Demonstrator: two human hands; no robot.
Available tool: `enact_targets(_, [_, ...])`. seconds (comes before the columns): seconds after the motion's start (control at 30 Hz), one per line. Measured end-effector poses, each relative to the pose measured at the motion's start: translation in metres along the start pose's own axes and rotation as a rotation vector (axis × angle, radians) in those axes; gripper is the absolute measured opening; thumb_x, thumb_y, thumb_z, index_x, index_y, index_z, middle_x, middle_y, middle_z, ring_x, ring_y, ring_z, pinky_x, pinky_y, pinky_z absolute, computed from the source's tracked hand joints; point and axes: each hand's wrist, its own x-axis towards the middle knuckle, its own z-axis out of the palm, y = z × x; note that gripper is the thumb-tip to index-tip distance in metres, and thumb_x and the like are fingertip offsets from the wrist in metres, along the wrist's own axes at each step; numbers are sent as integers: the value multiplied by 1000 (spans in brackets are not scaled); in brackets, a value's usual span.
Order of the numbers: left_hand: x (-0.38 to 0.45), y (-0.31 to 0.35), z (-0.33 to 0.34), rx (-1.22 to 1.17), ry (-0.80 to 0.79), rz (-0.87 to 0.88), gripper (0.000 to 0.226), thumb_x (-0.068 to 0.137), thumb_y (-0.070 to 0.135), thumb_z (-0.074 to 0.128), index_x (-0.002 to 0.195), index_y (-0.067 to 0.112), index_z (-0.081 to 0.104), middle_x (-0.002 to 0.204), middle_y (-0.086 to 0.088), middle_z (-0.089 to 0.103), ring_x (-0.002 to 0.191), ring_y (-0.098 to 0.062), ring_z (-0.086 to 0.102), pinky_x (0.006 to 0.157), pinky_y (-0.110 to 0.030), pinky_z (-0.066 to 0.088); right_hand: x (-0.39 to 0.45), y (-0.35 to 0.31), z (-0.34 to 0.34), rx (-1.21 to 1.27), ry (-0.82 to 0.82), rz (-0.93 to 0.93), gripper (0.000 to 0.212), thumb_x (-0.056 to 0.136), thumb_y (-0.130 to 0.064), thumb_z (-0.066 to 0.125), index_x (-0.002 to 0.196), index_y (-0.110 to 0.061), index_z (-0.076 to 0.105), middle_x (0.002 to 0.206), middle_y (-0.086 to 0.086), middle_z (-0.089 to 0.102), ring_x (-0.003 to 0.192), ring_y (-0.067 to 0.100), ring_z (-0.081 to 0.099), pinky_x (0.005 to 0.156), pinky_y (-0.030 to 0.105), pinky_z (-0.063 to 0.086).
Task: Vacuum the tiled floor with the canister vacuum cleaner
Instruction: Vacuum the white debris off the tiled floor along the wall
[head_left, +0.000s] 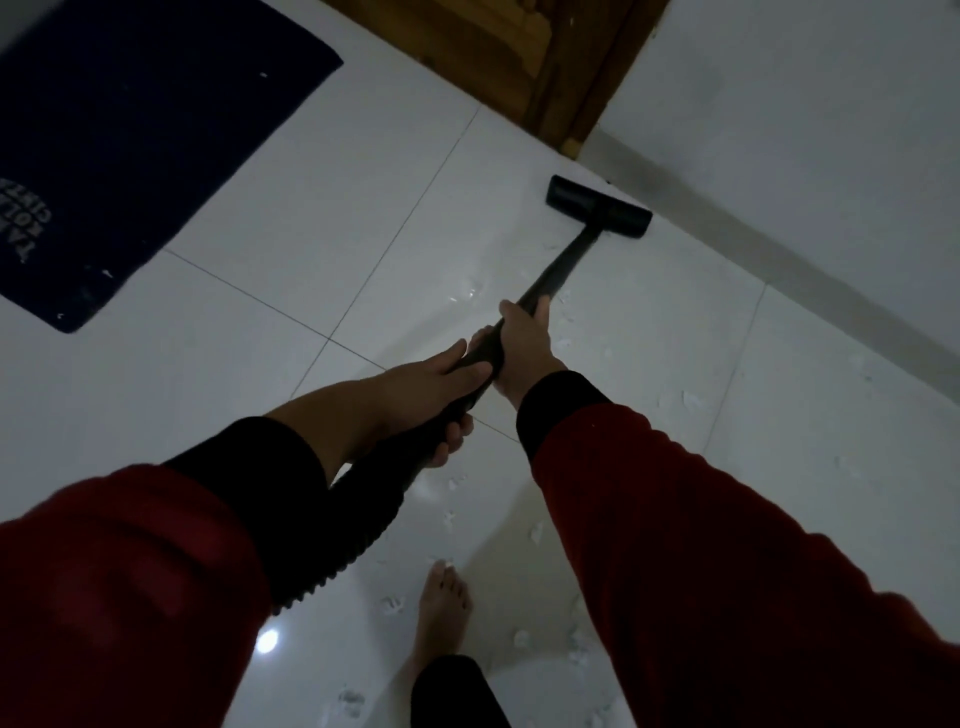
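A black vacuum wand runs from my hands up to a flat black floor head, which rests on the white tiled floor close to the wall's skirting. My right hand grips the wand higher up the tube. My left hand holds the wand's lower handle end, where the ribbed black hose begins and drops under my left forearm. Small white scraps of debris lie scattered on the tiles around and below my hands. The canister is out of view.
A dark blue doormat with white lettering lies at the upper left. A brown wooden door and frame stand at the top, with a white wall to their right. My bare foot stands on the tiles at the bottom.
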Motion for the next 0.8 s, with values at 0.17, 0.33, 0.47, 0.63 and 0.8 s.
enact_targets(0.17, [-19, -25, 1, 25, -10, -9, 56, 96, 40, 48, 146, 48, 22, 70, -7, 51, 42, -8, 47, 40, -18, 43, -19, 22, -13, 16, -8, -3, 68, 98, -11, 45, 148, -47, 18, 80, 8, 45, 52, 15, 42, 40, 20, 44])
enact_targets(0.33, [-50, -58, -10, 44, -10, -29, 57, 96, 41, 48, 145, 49, 21, 68, -6, 50, 43, -9, 46, 40, -18, 42, -49, 58, -18, 10, -11, 18, 68, 98, -10, 45, 148, -47, 18, 90, 8, 47, 56, 15, 44, 44, 23, 45])
enact_targets(0.47, [-70, -83, -19, 52, -7, -20, 58, 96, 41, 47, 146, 49, 19, 67, -6, 49, 42, -9, 45, 40, -18, 42, -72, 86, -20, 20, -26, 20, 68, 98, -10, 45, 148, -48, 18, 93, 8, 48, 57, 15, 44, 44, 23, 46])
enact_targets(0.63, [-96, -117, -33, 60, -10, -5, 55, 96, 43, 48, 144, 48, 23, 69, -7, 49, 44, -10, 46, 41, -20, 42, -96, 120, -21, 11, -46, -11, 68, 98, -9, 44, 148, -46, 17, 75, 9, 42, 51, 16, 41, 41, 20, 44])
enact_targets(0.8, [-110, -149, -44, 93, 2, 5, 58, 96, 41, 47, 147, 46, 18, 69, -8, 52, 42, -9, 48, 42, -20, 42, -117, 153, -26, -20, -43, 3, 64, 99, -9, 42, 149, -43, 19, 70, 7, 38, 50, 14, 41, 40, 19, 44])
